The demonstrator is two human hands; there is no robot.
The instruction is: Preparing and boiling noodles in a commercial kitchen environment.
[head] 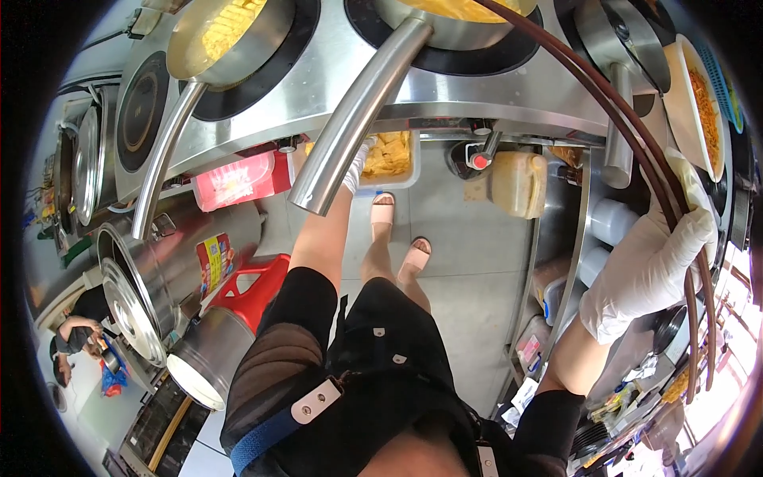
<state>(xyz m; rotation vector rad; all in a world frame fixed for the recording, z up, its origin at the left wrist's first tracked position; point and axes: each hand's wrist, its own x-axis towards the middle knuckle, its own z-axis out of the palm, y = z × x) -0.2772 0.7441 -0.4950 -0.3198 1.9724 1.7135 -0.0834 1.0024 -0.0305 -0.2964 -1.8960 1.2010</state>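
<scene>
My right hand, in a white glove, grips a pair of long brown chopsticks. Their far ends reach over the middle steel saucepan, which holds yellow food in liquid. My left hand, also gloved, is lowered below the counter edge at a clear plastic tub of yellow folded pieces. The saucepan's handle covers part of that hand, so its fingers are mostly hidden. To the left, a second steel saucepan contains yellow ridged food in liquid.
Both pans stand on a steel counter with round black hobs. A lidded pot and a white container of orange shreds are at right. Below are a plastic jug, a red stool and steel drums. Another person is far left.
</scene>
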